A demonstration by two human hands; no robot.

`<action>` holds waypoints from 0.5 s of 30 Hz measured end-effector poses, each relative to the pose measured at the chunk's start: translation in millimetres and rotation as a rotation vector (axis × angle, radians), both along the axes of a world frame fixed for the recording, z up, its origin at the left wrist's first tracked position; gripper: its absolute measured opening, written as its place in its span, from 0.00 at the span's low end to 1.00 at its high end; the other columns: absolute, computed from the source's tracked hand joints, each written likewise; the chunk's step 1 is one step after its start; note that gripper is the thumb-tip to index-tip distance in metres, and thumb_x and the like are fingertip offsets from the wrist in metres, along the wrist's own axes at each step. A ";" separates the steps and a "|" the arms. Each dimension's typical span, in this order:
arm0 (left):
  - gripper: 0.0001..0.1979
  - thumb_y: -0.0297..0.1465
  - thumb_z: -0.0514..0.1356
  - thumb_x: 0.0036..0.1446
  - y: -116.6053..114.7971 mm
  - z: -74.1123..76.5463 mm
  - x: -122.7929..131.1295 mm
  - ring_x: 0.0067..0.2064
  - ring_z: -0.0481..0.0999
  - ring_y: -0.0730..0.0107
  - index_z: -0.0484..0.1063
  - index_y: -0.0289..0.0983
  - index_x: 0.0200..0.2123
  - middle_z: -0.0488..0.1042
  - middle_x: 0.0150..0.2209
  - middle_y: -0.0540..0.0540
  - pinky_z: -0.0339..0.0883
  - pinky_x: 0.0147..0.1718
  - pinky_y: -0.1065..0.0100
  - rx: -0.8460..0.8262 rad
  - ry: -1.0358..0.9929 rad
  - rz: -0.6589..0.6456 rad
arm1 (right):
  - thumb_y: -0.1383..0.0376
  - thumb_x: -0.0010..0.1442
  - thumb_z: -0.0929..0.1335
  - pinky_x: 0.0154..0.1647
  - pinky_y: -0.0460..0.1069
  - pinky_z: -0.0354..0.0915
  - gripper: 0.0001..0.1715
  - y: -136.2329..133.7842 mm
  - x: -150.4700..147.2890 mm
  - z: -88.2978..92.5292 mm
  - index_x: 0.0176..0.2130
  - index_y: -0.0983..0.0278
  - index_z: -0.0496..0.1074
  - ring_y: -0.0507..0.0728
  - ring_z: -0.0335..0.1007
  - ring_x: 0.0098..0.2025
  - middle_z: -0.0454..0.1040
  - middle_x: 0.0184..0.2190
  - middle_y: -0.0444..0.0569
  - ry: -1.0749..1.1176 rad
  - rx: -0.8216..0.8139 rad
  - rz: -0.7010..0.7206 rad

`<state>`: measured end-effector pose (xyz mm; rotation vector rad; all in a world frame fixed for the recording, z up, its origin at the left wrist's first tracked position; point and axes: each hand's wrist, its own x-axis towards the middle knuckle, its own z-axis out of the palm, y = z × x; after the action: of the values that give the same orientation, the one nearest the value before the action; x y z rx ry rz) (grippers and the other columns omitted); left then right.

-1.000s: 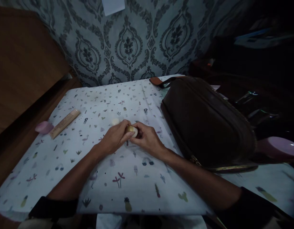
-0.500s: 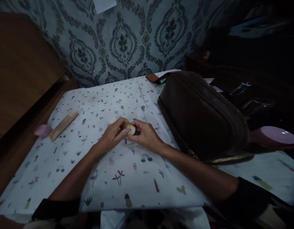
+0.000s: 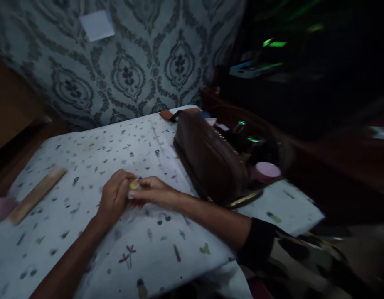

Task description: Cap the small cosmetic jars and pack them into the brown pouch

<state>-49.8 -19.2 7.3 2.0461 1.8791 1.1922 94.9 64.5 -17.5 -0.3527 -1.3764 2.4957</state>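
Note:
Over the middle of the cloth, both my hands meet around a small white-and-gold container (image 3: 134, 185). My left hand (image 3: 113, 194) has its fingers closed on the container's left side. From the other side my right hand (image 3: 157, 192) grips it with thumb and fingers. Fingers cover much of the container, and blur hides its details. To the left lies a long beige box (image 3: 38, 195), beside a pink rounded object (image 3: 2, 209) near the table's edge.
A brown bag (image 3: 207, 158), unzipped, stands right of my hands. A pink round item (image 3: 267, 171) shows at its opening. Patterned cloth (image 3: 95, 166) covers the table, against a papered wall (image 3: 129, 74). A wooden panel (image 3: 11, 99) rises at left.
The view has swung to the right, so the table, bag and hands sit further left in it. Both hands stay closed on the container, which has turned slightly between the fingers.

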 end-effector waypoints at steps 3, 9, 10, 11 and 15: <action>0.21 0.40 0.43 0.70 -3.2 -0.9 -1.9 0.35 0.73 0.65 0.73 0.39 0.38 0.73 0.31 0.47 0.66 0.36 0.65 0.029 0.073 0.001 | 0.48 0.36 0.83 0.32 0.42 0.67 0.36 -3.3 -1.4 -1.5 0.34 0.69 0.73 0.49 0.75 0.26 0.78 0.24 0.44 0.066 -0.131 0.105; 0.19 0.46 0.47 0.67 -8.6 -7.9 -10.3 0.24 0.71 0.67 0.71 0.41 0.36 0.73 0.23 0.52 0.65 0.25 0.68 -0.095 -0.030 0.092 | 0.50 0.52 0.79 0.33 0.44 0.68 0.30 -8.5 -6.7 -6.4 0.42 0.65 0.68 0.50 0.74 0.24 0.77 0.24 0.44 0.047 -0.319 0.055; 0.19 0.47 0.48 0.66 -9.3 -7.4 -8.6 0.22 0.69 0.67 0.71 0.42 0.35 0.70 0.20 0.54 0.64 0.23 0.67 -0.122 -0.070 0.115 | 0.50 0.56 0.77 0.32 0.43 0.67 0.27 -8.7 -7.7 -7.7 0.41 0.66 0.69 0.49 0.74 0.24 0.77 0.23 0.44 0.048 -0.317 0.067; 0.18 0.48 0.49 0.65 -9.8 -5.9 -5.7 0.21 0.68 0.67 0.70 0.43 0.34 0.69 0.19 0.54 0.64 0.22 0.67 -0.136 -0.110 0.139 | 0.49 0.58 0.76 0.30 0.43 0.66 0.25 -8.6 -9.0 -9.4 0.40 0.66 0.69 0.49 0.73 0.23 0.77 0.23 0.45 0.070 -0.311 0.089; 0.15 0.51 0.52 0.60 -10.5 5.1 9.6 0.28 0.74 0.60 0.72 0.50 0.33 0.76 0.27 0.56 0.67 0.25 0.62 -0.111 -0.165 0.240 | 0.47 0.55 0.77 0.28 0.43 0.67 0.27 -3.7 -16.2 -18.1 0.39 0.66 0.70 0.51 0.74 0.22 0.78 0.24 0.45 0.232 -0.308 0.205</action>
<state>-40.3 -29.7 12.4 1.6481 2.1013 1.2332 78.7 60.8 -35.6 0.0243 -0.9840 2.8145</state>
